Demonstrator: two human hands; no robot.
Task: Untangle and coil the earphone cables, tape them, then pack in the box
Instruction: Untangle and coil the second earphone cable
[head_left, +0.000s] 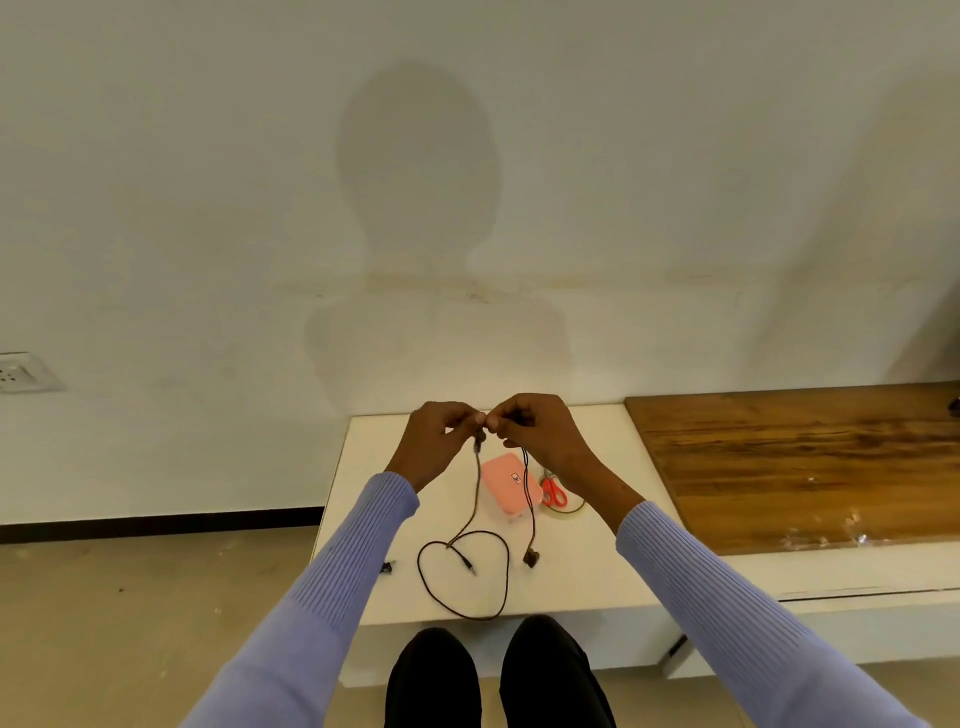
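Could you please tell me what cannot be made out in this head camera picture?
- Tape roll: mostly hidden under the red scissors.
- Pink box: label too small to read.
- Cable between the left hand and right hand: hidden by fingers.
- Small dark item: partly covered by the left sleeve.

On the table, the box lies behind the cable loop; scissors and tape roll sit just right of it, both hands raised above
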